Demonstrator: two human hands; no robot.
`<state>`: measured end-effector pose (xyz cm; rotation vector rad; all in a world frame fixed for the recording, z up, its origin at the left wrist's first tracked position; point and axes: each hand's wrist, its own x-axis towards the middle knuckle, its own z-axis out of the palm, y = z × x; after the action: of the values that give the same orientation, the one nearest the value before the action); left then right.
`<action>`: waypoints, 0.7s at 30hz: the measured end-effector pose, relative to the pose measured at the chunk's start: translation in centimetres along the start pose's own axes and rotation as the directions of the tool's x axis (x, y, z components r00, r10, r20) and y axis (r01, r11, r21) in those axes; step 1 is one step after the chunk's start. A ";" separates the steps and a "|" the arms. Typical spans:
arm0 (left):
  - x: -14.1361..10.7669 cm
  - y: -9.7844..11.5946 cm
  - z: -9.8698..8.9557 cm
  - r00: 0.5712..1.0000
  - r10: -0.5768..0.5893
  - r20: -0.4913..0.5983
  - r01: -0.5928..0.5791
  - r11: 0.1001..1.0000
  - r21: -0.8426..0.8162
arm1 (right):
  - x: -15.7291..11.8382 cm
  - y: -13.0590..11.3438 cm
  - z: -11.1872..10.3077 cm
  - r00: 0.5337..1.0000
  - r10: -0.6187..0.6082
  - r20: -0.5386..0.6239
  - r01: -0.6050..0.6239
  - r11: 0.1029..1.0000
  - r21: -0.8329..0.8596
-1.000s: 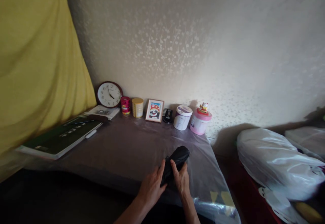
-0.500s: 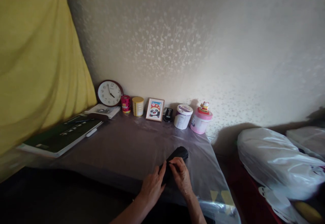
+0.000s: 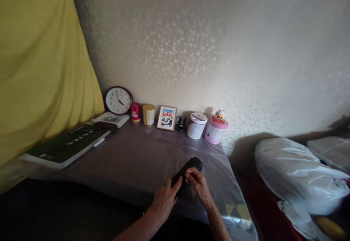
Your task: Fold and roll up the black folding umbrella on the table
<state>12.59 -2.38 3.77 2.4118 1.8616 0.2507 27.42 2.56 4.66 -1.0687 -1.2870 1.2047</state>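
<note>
Left hand (image 3: pixel 163 201), left forearm (image 3: pixel 142 227), right hand (image 3: pixel 201 189), right forearm (image 3: pixel 218 223) bare.

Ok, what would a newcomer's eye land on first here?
Probably the bright yellow curtain filling the left side, then the big white plastic bag at the right. After those, the two hands, left and right, on a dark bundle near the table's front edge.

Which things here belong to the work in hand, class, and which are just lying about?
In the work:
black bundle, with left hand and right hand on it
table beneath

Lying about:
clock
red tin
yellow tin
framed panda picture
small black object
white tub
pink tub
figurine
green book
plastic bag
</note>
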 end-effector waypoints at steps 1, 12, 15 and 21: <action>0.0 0.0 0.1 1.000 0.000 -0.005 0.000 1.000 -0.002 | 0.3 0.0 0.1 1.000 0.009 0.025 -0.009 1.000 -0.011; -0.1 -0.5 0.9 1.000 0.017 -0.017 -0.017 1.000 -0.007 | 3.4 0.1 1.2 0.988 -0.114 0.108 0.156 0.775 -0.613; -0.4 -0.5 0.6 1.000 0.016 0.021 -0.016 1.000 -0.021 | 3.7 0.0 1.4 0.979 -0.136 0.154 0.206 0.655 -0.727; -0.9 -0.7 -0.2 0.998 0.013 0.056 -0.010 0.999 -0.053 | 3.5 -0.1 1.5 0.965 -0.131 0.227 0.260 0.579 -0.773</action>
<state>11.66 -3.03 3.79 2.3705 1.7949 0.2276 25.70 5.92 5.16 -1.4183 -2.1080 0.4871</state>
